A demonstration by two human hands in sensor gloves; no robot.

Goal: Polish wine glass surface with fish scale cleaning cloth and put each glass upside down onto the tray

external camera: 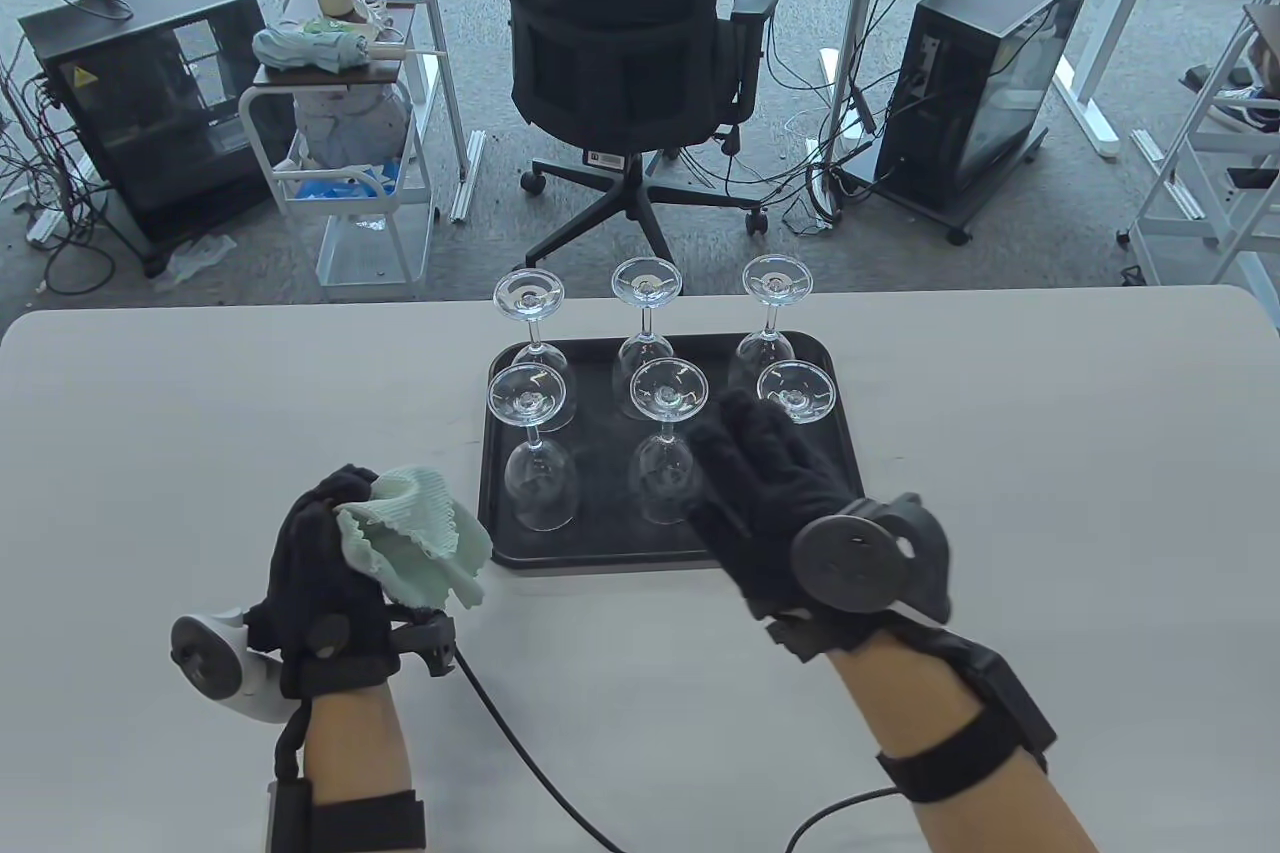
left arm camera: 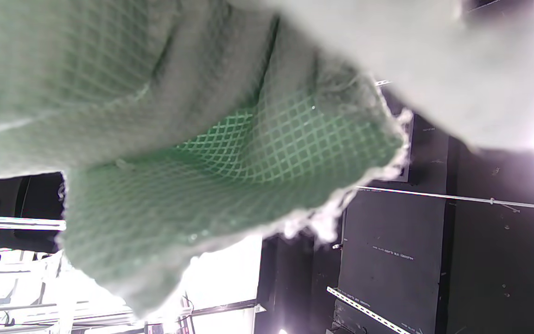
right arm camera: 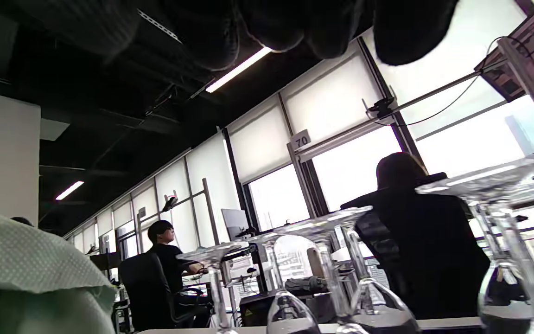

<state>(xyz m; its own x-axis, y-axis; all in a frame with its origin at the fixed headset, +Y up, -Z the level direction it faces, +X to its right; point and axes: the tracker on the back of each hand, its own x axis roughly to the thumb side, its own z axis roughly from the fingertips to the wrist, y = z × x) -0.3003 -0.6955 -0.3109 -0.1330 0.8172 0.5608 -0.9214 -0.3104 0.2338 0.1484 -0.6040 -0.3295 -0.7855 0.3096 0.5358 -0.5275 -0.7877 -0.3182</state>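
green cloth [external camera: 415,533] sits bunched in your left hand [external camera: 325,583]; your right hand [external camera: 775,503] hovers spread over the tray [external camera: 500,453] of six upturned glasses [external camera: 540,453].

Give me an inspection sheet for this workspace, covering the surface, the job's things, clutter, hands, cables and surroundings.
Surface: white table, bare around a black tray.
Job's things: six wine glasses upside down on the tray; green cloth off the tray, to its left.
Clutter: nothing seen on the table.
Hands: left hand grips the cloth; right hand open over the tray's right front, holding nothing.
Cables: a black cable runs across the table from the left wrist.
Surroundings: office chair, two computer towers, cart, floor cables.
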